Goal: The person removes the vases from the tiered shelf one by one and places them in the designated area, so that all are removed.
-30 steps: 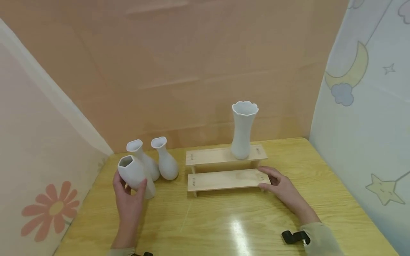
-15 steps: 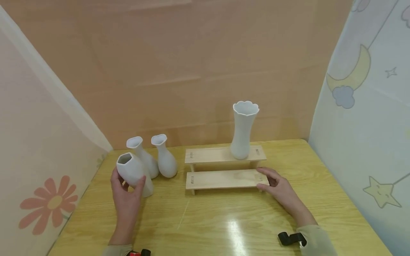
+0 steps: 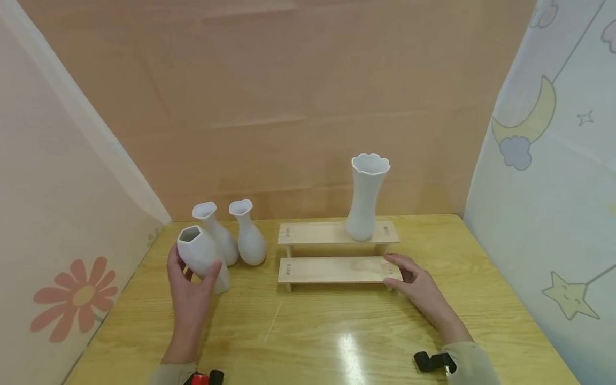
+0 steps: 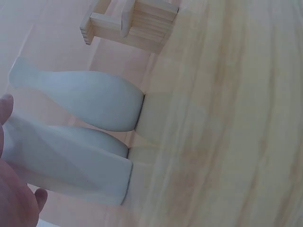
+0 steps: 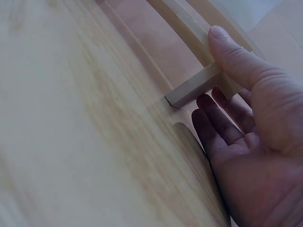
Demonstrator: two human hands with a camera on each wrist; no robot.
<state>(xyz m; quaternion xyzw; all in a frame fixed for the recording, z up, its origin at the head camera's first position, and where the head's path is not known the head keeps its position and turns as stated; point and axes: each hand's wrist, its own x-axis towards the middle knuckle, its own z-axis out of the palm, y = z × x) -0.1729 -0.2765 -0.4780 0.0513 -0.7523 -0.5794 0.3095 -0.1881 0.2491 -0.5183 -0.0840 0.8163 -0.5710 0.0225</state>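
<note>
My left hand (image 3: 190, 299) grips a white faceted vase (image 3: 199, 250) with an angular mouth, thumb on one side and fingers round the other. In the left wrist view that vase (image 4: 80, 165) has its base right at the tabletop. Close behind it stand two slim-necked white vases, one (image 3: 251, 243) to the right and another (image 3: 223, 243) partly hidden. My right hand (image 3: 416, 283) holds the right end of the lower wooden shelf (image 3: 332, 270). Seen from the right wrist, the thumb lies along the board edge and the fingers are beneath, beside a leg (image 5: 194, 87).
A tall white vase (image 3: 366, 203) with a scalloped rim stands toward the right of the upper shelf (image 3: 313, 233). The wooden table (image 3: 269, 342) ends at a brown cloth backdrop (image 3: 289, 107). Patterned cloth walls flank both sides.
The camera view shifts slightly. Both hands keep their places on the faceted vase and the lower shelf.
</note>
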